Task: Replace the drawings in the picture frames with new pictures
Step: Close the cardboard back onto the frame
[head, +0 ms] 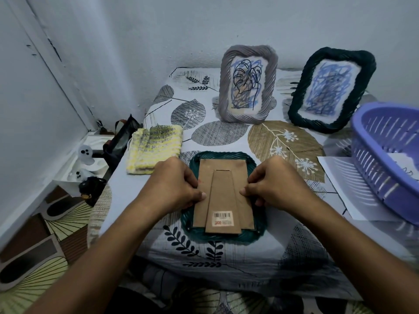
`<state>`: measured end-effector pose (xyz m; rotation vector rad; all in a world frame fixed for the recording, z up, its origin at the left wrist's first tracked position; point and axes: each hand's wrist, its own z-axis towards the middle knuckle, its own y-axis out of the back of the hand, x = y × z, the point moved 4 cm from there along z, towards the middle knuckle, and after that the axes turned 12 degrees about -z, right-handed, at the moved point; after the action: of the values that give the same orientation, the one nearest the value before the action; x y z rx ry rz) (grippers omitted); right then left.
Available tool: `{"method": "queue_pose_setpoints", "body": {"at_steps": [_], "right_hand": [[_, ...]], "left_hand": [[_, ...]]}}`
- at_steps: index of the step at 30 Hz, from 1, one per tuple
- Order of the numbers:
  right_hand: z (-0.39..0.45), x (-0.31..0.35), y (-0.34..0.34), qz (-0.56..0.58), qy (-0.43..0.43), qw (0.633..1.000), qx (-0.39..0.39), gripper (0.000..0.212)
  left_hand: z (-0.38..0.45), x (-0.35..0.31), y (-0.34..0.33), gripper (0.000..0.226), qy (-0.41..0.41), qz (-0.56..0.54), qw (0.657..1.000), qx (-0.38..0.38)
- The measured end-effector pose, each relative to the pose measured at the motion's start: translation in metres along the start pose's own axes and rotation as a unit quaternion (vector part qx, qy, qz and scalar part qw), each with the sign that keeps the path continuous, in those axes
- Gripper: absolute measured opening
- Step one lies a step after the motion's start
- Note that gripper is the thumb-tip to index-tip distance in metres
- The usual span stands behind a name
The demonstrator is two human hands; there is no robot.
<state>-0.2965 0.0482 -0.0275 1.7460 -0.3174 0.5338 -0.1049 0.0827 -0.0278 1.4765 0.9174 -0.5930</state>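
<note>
Pressing on a face-down green picture frame [223,237], both hands worked its cardboard backing [223,177].
Left hand [175,182] and right hand [275,181] pinched the backing's side edges with curled fingers; the frame lay on the leaf-print cloth [226,134].

Pale blue-grey painted walls [95,41] meeting in a corner at left, scuffed along a vertical trim strip [56,71]. Low surface draped in a white cloth printed with grey, black and tan leaves [226,132]. Below at left, patterned floor mat of brown, cream and black fan shapes [29,257]. Dim, cool, even light.
</note>
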Motion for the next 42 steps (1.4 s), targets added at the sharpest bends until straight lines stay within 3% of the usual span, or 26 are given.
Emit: {"method": "queue_pose_setpoints", "body": {"at_steps": [10,21,30,35,42], "right_hand": [[0.002,0.0,0.001,-0.018,-0.001,1.0,0.005,0.014],[0.004,-0.002,0.004,-0.064,0.024,0.998,-0.016,0.016],[0.022,-0.02,0.024,0.059,0.057,0.995,-0.056,0.008],[0.049,-0.024,0.031,0.051,0.086,0.993,-0.055,0.014],[0.074,-0.014,0.032,-0.028,0.124,0.991,0.036,0.018]], "left_hand": [[0.003,0.002,0.0,0.018,0.007,-0.011,1.0,0.008],[0.005,0.003,0.002,0.017,-0.039,0.028,0.999,0.002],[0.028,-0.017,0.024,0.008,-0.219,0.031,0.973,-0.069],[0.064,-0.023,0.026,0.016,-0.27,0.168,0.947,0.041],[0.094,-0.018,0.023,0.02,-0.263,0.239,0.922,0.153]]}}
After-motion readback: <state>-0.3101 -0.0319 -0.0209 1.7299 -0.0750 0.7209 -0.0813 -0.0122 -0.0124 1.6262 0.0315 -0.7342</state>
